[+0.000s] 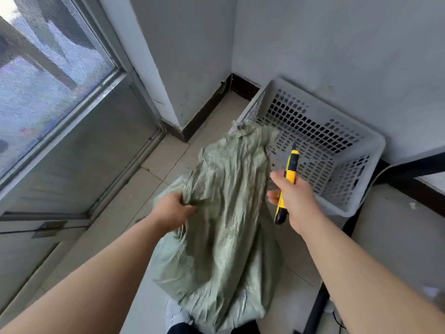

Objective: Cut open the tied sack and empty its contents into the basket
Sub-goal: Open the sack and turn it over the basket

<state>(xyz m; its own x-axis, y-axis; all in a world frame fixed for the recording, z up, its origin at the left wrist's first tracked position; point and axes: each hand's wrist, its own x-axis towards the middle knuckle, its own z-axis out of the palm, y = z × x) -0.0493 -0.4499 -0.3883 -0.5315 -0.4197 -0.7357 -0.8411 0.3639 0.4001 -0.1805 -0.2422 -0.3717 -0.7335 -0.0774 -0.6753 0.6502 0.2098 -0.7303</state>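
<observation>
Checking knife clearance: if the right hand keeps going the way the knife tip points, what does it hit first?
Probably the basket. The right hand holds the utility knife tip-up, pointing away over the basket's open interior; the sack lies left of that line. Depth is unclear, so it may meet the perforated far wall or pass above.

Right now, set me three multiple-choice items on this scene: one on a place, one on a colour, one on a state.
1. Where does the basket stand?
A. Against the wall in the corner
B. In front of the door
C. On a table

2. What colour is the sack?
A. Blue
B. Pale green
C. Red

3. What is in the basket?
A. Clothes
B. Bottles
C. Nothing visible

Key: 1 A, its back side lies along the wall; 2 B, the woven cloth is pale green; 3 C, only bare perforated floor shows. The left hand grips the sack, and the right hand holds the utility knife.
</observation>
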